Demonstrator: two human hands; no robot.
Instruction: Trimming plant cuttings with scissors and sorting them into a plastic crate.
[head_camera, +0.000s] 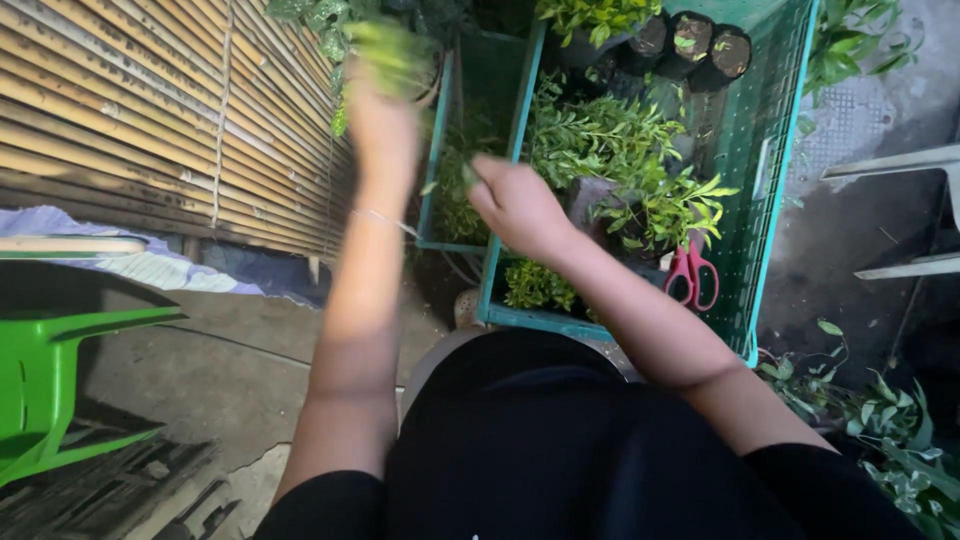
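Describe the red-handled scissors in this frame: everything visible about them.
The scissors have two red loop handles that look like plastic; the handles point toward the person. The blades run up and away under the leafy seedlings, mostly hidden, so open or shut is unclear. They lie inside the green mesh crate, near its right wall. Neither hand touches them; the right hand is nearest.

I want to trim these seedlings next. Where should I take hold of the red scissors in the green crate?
Probably by the two loop handles of the red scissors, coming from above on the near side of the green crate. The loops lie exposed toward you, while the blade end points up under the leafy seedlings and is hidden.
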